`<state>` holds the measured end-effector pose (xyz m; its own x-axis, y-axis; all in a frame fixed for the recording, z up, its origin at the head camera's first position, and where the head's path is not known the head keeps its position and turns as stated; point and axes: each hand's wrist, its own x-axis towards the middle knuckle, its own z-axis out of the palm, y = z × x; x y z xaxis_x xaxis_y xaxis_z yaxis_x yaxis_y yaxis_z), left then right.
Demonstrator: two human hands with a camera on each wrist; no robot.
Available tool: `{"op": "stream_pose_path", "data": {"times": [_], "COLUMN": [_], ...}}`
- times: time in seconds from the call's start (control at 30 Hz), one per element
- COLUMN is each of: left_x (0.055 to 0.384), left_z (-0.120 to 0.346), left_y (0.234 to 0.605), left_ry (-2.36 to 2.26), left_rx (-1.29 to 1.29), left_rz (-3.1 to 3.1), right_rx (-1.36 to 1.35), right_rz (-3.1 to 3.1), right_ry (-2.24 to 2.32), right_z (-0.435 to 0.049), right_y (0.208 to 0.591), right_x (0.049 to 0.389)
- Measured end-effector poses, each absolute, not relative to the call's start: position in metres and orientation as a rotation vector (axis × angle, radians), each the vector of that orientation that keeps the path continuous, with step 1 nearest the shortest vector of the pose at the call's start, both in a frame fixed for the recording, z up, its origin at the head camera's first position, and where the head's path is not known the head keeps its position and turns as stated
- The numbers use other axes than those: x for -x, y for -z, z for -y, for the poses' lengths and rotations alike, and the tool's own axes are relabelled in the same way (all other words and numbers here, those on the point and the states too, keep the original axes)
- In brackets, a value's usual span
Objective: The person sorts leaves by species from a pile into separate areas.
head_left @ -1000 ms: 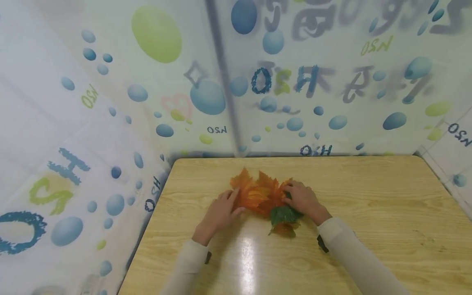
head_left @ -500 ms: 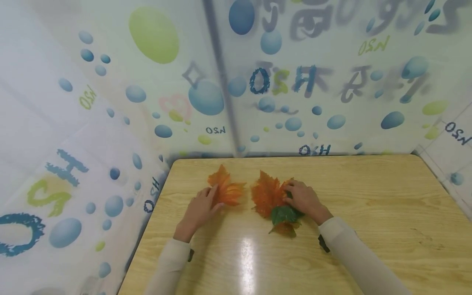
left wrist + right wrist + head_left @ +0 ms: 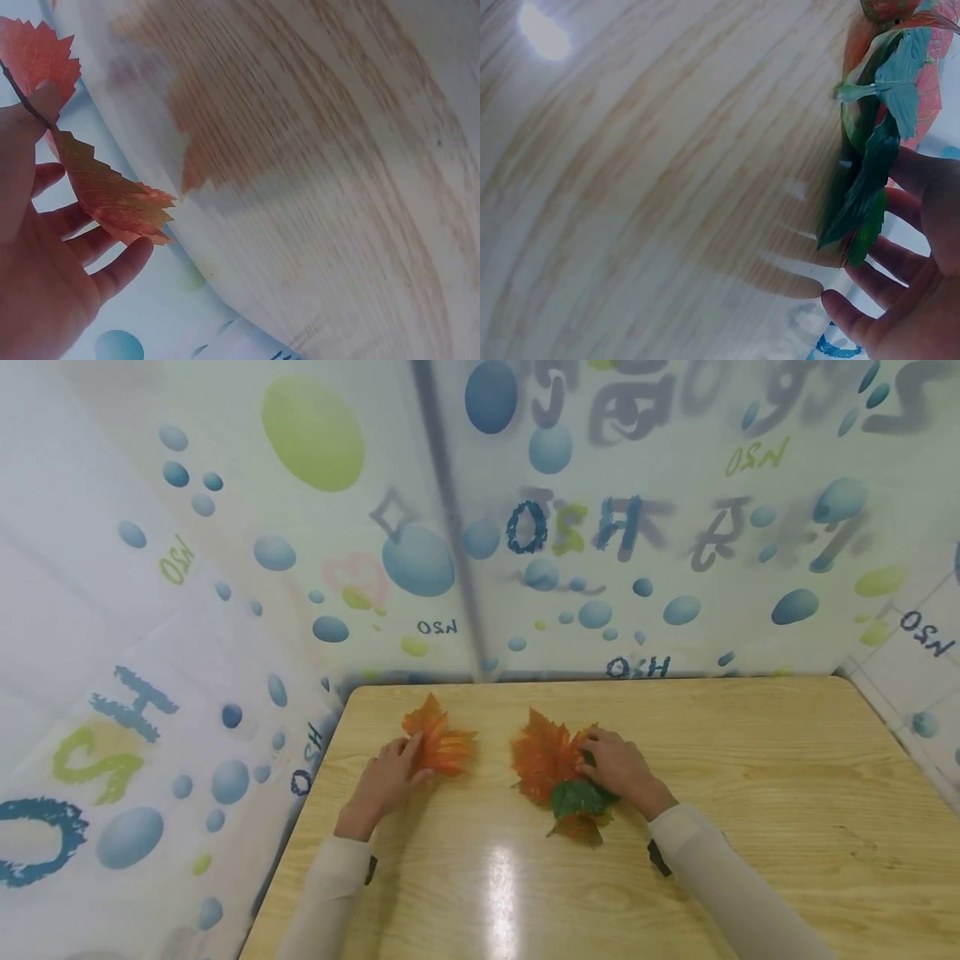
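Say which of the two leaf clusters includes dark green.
The right cluster, touched by the right hand: a dark green leaf shows among its orange ones. The left cluster, at the left hand, shows none.

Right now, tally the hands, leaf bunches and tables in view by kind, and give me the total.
Hands: 2 (left hand, right hand)
Leaf bunches: 2 (left bunch, right bunch)
Tables: 1 (wooden table)
Total: 5
Single leaves overlap too much to count surely.
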<state>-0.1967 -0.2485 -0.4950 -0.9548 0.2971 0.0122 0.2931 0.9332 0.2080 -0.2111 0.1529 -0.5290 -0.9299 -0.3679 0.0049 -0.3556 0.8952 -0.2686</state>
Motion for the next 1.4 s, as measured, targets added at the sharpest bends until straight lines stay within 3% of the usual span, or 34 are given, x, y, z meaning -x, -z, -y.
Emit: {"op": "stream_pose_path", "data": {"times": [1.4], "left_x": [0.206], "left_z": [0.277], "left_y": [0.511], "left_ry": [-0.250], "left_rx": [-0.538], "left_rz": [-2.994], "right_rx": [0.538], "right_rz": [-3.019], "right_ry": [0.454], "right_z": [-0.161], "right_y": [0.528], "right_x": [0.207]}}
